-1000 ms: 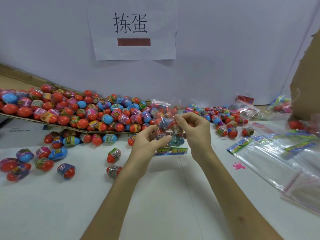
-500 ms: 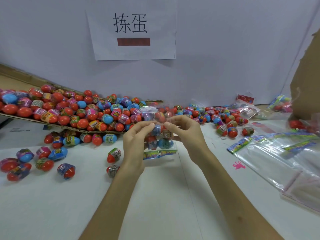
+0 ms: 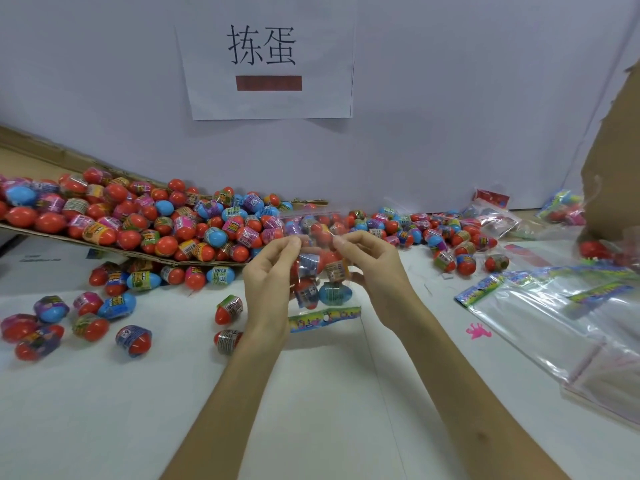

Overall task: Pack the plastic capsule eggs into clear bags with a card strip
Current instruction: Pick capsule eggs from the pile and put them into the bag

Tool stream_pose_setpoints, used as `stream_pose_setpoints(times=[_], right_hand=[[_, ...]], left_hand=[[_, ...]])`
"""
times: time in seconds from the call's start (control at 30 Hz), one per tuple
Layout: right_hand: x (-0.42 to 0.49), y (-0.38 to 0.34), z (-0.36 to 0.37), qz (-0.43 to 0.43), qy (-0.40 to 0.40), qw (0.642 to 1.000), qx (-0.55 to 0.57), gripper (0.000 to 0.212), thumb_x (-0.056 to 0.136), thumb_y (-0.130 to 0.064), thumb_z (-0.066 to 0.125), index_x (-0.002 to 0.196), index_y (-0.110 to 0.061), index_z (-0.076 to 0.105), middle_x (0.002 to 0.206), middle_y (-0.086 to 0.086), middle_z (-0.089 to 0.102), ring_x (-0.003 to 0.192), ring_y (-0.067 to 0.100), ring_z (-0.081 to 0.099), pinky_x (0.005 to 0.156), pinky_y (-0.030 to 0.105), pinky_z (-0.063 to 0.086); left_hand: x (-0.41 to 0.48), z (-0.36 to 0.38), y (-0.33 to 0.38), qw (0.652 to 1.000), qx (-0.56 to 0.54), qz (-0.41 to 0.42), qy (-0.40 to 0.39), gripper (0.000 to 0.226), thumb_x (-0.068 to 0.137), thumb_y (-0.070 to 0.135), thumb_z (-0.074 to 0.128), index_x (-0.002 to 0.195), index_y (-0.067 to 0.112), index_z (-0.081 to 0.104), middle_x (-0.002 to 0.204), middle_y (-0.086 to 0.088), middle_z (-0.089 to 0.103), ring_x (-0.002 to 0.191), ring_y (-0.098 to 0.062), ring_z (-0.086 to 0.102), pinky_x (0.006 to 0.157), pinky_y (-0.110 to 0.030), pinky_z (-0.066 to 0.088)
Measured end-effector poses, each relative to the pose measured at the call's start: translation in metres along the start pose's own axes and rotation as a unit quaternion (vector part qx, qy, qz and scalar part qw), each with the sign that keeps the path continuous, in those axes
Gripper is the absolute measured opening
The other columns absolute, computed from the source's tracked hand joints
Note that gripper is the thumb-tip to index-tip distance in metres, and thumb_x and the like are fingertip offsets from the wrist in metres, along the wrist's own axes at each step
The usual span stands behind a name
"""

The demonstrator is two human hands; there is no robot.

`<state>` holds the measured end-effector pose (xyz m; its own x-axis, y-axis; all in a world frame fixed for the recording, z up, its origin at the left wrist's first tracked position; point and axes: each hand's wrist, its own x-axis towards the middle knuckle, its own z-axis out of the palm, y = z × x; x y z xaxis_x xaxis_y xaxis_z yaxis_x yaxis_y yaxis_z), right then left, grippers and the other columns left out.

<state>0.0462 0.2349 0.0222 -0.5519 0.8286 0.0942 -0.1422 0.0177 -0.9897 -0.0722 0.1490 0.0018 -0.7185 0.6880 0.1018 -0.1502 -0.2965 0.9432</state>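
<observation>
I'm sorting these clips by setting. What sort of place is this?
Likely a hand-packing workstation: a heap of capsule eggs spilling off cardboard, a stack of empty clear bags, a paper sign. The left hand and right hand pinch a filled bag.

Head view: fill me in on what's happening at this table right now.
A person is packing capsule eggs. The left hand and right hand pinch the top edge of a clear bag held above the white table. Several eggs sit inside it, and the card strip lies at its lower end. At left, loose eggs heap on a cardboard sheet; empty bags lie at right.
</observation>
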Motion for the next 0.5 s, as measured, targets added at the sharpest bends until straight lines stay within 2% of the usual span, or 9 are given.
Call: stream_pose_setpoints(times=[0.07, 0.17, 0.27, 0.33, 0.4, 0.5], right_hand=[[0.0007, 0.0003, -0.0008, -0.001, 0.022, 1.0, -0.002, 0.011, 0.096, -0.02, 0.068, 0.097, -0.009, 0.069, 0.096, 0.01, 0.072, 0.088, 0.021, 0.07, 0.074, 0.031, 0.058], [0.0006, 0.0006, -0.0001, -0.011, 0.04, 0.999, -0.009, 0.009, 0.094, -0.019, 0.071, 0.099, -0.012, 0.071, 0.099, 0.011, 0.074, 0.092, 0.024, 0.073, 0.076, 0.035, 0.061], [0.0, -0.0002, 0.0003, -0.011, 0.049, 0.999, -0.005, 0.009, 0.093, -0.022, 0.072, 0.096, -0.014, 0.07, 0.092, 0.004, 0.075, 0.085, 0.02, 0.074, 0.067, 0.029, 0.06], [-0.0002, -0.001, -0.0007, -0.009, 0.043, 0.999, 0.004, 0.008, 0.094, -0.022, 0.071, 0.091, -0.014, 0.069, 0.084, -0.001, 0.074, 0.078, 0.014, 0.073, 0.062, 0.024, 0.057], [-0.0004, -0.0015, -0.0016, -0.013, 0.032, 0.999, 0.014, 0.01, 0.095, -0.02, 0.069, 0.087, -0.014, 0.068, 0.078, -0.004, 0.073, 0.073, 0.011, 0.071, 0.061, 0.022, 0.056], [-0.0001, 0.0, -0.0014, -0.023, 0.03, 0.999, 0.003, 0.011, 0.095, -0.02, 0.07, 0.086, -0.014, 0.069, 0.076, -0.004, 0.072, 0.07, 0.01, 0.07, 0.062, 0.024, 0.056]], left_hand=[[-0.0001, 0.0002, -0.001, 1.0, 0.0, 0.005, 0.008, 0.016, 0.1, 0.028, 0.067, 0.092, 0.029, 0.081, 0.099, 0.001, 0.08, 0.098, -0.02, 0.076, 0.072, -0.029, 0.059], [0.0006, -0.001, -0.0019, 1.0, 0.002, 0.017, 0.02, 0.014, 0.097, 0.026, 0.071, 0.087, 0.026, 0.08, 0.097, -0.002, 0.08, 0.1, -0.024, 0.075, 0.082, -0.037, 0.062], [-0.0004, -0.0008, 0.0001, 0.999, 0.0, 0.031, 0.015, 0.014, 0.096, 0.03, 0.072, 0.085, 0.027, 0.08, 0.094, -0.002, 0.08, 0.097, -0.025, 0.076, 0.085, -0.04, 0.064], [-0.0024, 0.0012, 0.0032, 0.999, -0.007, 0.039, 0.008, 0.016, 0.093, 0.039, 0.071, 0.09, 0.026, 0.08, 0.096, -0.003, 0.08, 0.098, -0.024, 0.076, 0.085, -0.04, 0.063], [-0.004, 0.0019, 0.005, 0.999, -0.018, 0.033, 0.01, 0.029, 0.089, 0.048, 0.068, 0.101, 0.023, 0.078, 0.098, -0.004, 0.081, 0.099, -0.024, 0.077, 0.086, -0.043, 0.062], [-0.0029, 0.0, 0.0034, 0.999, -0.03, 0.028, 0.024, 0.024, 0.098, 0.041, 0.064, 0.102, 0.022, 0.079, 0.099, -0.004, 0.081, 0.1, -0.022, 0.076, 0.085, -0.04, 0.06]])
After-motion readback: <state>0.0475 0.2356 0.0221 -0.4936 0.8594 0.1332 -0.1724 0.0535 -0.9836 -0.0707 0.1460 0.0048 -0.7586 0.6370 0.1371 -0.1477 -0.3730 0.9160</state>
